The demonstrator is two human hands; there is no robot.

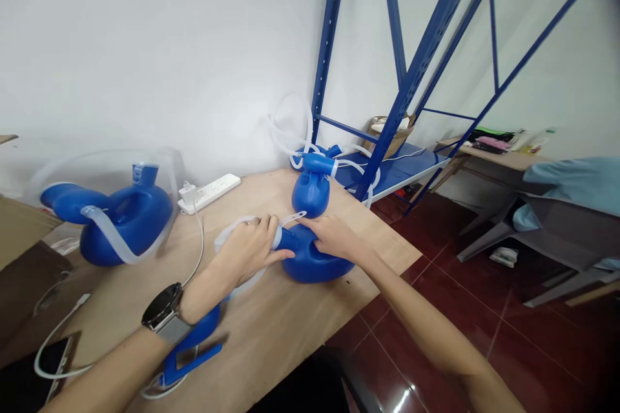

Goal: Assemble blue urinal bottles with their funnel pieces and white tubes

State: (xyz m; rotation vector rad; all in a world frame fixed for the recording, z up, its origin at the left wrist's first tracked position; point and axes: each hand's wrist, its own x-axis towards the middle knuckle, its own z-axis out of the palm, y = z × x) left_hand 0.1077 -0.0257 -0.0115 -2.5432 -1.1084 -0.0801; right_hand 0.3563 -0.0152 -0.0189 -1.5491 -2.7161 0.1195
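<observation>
A blue plastic urinal bottle lies on the wooden table, its neck pointing left. My left hand is closed around the whitish collar at the neck, thumb along the blue plastic. On the bottle's handle side, my right hand grips it, with some fingers hidden in the handle gap and the index finger by a small clear strap. Behind it stands a second blue bottle with a clear hose. Beneath my left forearm, a blue part with a handle is partly covered.
Another blue bottle with hose stands at left, near a white power strip. A phone and white cable lie front left. Blue metal shelving borders the table's right. A person's light-blue sleeve shows beyond a grey chair.
</observation>
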